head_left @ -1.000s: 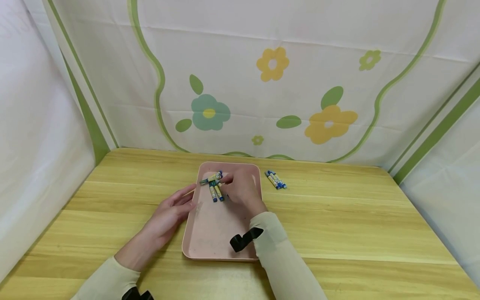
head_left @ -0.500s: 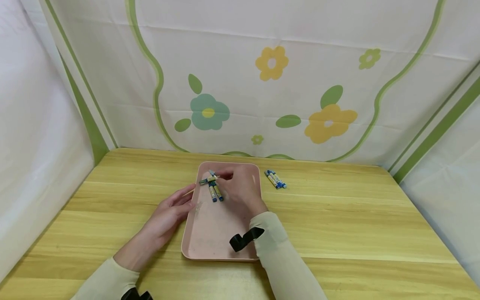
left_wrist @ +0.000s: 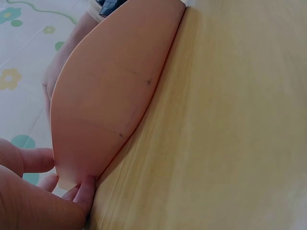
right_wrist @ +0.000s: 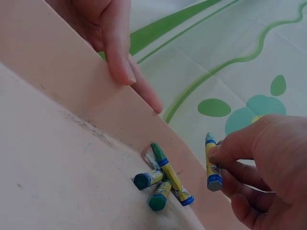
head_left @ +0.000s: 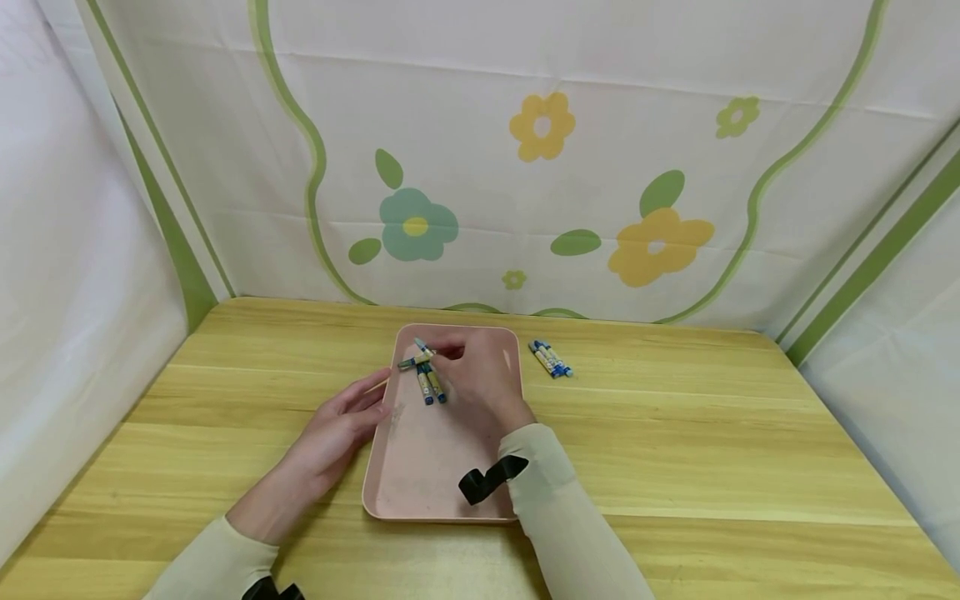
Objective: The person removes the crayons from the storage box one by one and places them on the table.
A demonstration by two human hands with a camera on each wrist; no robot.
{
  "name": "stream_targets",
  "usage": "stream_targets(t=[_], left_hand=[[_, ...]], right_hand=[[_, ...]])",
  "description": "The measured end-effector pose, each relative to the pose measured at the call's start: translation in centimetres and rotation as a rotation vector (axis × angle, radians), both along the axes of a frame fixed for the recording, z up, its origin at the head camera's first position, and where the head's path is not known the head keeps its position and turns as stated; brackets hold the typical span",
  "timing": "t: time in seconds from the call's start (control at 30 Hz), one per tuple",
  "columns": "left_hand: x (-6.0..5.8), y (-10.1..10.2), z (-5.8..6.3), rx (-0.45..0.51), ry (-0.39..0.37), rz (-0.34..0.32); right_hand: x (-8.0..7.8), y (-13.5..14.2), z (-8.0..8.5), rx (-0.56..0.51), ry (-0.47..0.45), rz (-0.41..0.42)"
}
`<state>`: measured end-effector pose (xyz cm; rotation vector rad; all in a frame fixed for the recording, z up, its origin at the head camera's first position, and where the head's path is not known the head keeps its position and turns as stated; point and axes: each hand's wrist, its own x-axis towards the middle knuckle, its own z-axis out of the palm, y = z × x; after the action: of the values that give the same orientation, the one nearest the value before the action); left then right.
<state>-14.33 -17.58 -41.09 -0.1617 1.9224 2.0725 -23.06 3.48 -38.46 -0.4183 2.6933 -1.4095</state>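
My right hand (head_left: 483, 371) pinches a crayon (right_wrist: 213, 163) with a grey-blue tip and yellow wrapper between thumb and fingers, tilted over the far left part of a pink tray (head_left: 431, 467). Just under it in the tray, a green crayon (right_wrist: 171, 175) lies across two others, one with a dark green end (right_wrist: 142, 180), one with a brighter green end (right_wrist: 157, 201). At the tray's left side, my left hand (head_left: 341, 429) touches the rim with its thumb. Its fingers (left_wrist: 86, 191), fairly straight, rest against the outer wall.
Right of the tray's far end, several crayons (head_left: 551, 358) lie side by side on the wooden table (head_left: 712, 433). A white cloth with printed flowers (head_left: 480, 192) hangs along the table's back edge, and more cloth flanks both sides.
The right hand's crayon tip has come into view beyond the green crayon, and the hand has shifted slightly. The left hand and tray stay in place.
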Motion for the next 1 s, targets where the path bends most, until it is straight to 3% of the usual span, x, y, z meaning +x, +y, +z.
stream_targets(t=[0.53, 0.8, 1.0], left_hand=[[0.0, 0.0, 0.1, 0.001, -0.008, 0.001], [0.0, 0.0, 0.0, 0.009, -0.015, 0.002], [0.0, 0.0, 0.0, 0.011, -0.011, 0.008]], right_hand=[[0.1, 0.0, 0.8, 0.017, -0.003, -0.04], [-0.1, 0.2, 1.5, 0.156, 0.151, -0.085], [-0.3, 0.8, 2.1, 0.011, 0.073, -0.041]])
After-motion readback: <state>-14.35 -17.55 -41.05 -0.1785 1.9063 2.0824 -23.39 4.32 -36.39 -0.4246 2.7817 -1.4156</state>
